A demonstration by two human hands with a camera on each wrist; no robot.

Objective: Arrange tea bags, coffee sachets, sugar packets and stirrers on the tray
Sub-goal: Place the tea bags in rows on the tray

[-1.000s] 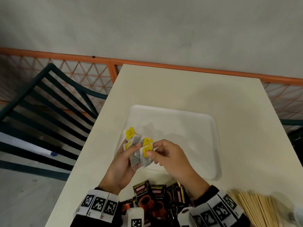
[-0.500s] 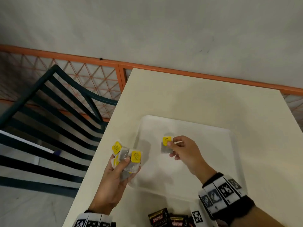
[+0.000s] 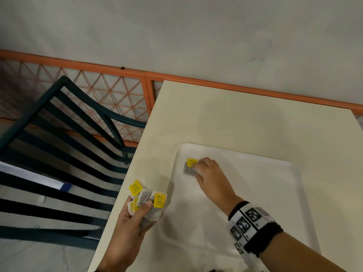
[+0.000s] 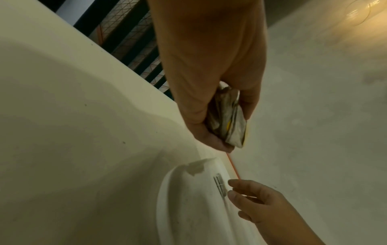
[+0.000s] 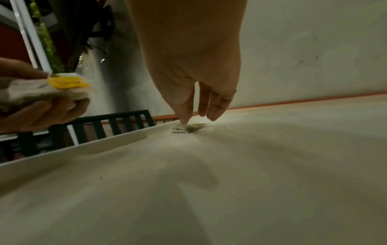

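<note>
A white tray [image 3: 255, 195] lies on the cream table [image 3: 235, 118]. One tea bag [image 3: 189, 170] with a yellow tag lies flat in the tray's far left corner. My right hand [image 3: 198, 169] is over it with straight fingers, and in the right wrist view the thumb tip touches the tea bag [image 5: 188, 128]. My left hand [image 3: 146, 212] hovers at the tray's left rim and grips a bunch of tea bags [image 3: 151, 203] with yellow tags. The left wrist view shows that bunch [image 4: 228, 122] pinched between thumb and fingers, above the tray [image 4: 188, 212].
The table's left edge runs just beside my left hand. A dark green slatted chair [image 3: 64, 146] stands beyond it. An orange lattice fence [image 3: 110, 95] and a grey wall close the far side.
My right hand took one tea bag from the bunch, carried it out over the tray and laid it in the far left corner. The left hand moved left with the other bags.
</note>
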